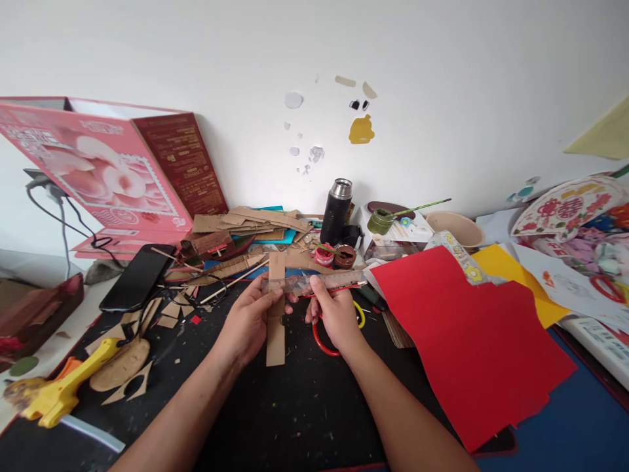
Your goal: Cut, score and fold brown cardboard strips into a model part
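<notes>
A clear ruler (341,280) lies crosswise over a narrow brown cardboard strip (276,344), which stands lengthwise before me. My left hand (248,320) is closed on the left end of the ruler and the strip together, its thumb on top. With thumb and fingers, my right hand (340,318) pinches the ruler to the right of the strip. A thin red edge or stick shows along the ruler's lower side; I cannot tell which. Scissors with a red and yellow handle (322,344) lie on the black mat (275,419), partly hidden by my right hand.
A yellow glue gun (73,387), cardboard scraps (171,311) and a phone (137,278) lie left. Behind stand a black flask (337,213), paint jars (345,256) and piled cardboard (246,223). Red paper (472,341) covers the right. A pink box (113,170) stands back left.
</notes>
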{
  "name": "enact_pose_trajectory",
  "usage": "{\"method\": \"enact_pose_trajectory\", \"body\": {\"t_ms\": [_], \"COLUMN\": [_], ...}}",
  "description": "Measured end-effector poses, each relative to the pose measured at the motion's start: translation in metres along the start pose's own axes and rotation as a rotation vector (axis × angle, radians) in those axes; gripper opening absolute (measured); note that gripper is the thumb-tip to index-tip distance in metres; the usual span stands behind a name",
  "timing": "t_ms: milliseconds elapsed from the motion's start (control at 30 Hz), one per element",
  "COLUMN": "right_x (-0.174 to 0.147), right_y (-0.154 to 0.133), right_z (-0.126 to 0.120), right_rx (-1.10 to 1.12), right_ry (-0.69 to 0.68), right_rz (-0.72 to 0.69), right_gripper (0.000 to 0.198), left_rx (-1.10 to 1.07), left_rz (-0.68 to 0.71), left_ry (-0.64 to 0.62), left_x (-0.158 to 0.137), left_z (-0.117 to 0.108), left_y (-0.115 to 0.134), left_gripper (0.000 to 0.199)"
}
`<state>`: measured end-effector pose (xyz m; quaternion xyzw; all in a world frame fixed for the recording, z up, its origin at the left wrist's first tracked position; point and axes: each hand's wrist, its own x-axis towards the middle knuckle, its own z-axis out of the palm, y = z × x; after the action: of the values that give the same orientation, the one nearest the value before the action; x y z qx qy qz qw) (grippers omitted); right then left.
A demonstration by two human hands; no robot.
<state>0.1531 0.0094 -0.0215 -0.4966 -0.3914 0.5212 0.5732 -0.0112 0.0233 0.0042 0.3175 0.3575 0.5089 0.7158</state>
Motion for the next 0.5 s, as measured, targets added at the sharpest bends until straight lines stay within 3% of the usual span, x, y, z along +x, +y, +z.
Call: {"method": "enact_pose_trajectory", "body": {"t_ms": [500], "right_x": [-0.0028], "right_y": [-0.0038], "right_z": [0.0025], "right_rx": [0.011], "right_ry": [0.022], "right_rz": [-0.009], "right_gripper": [0.068], "left_rx": [-0.005], "left_rz": [0.001], "left_ry": [0.003], "left_x": [-0.0001], "left_z": [0.0027], "left_y": [-0.0018], "left_gripper": [0.043]}}
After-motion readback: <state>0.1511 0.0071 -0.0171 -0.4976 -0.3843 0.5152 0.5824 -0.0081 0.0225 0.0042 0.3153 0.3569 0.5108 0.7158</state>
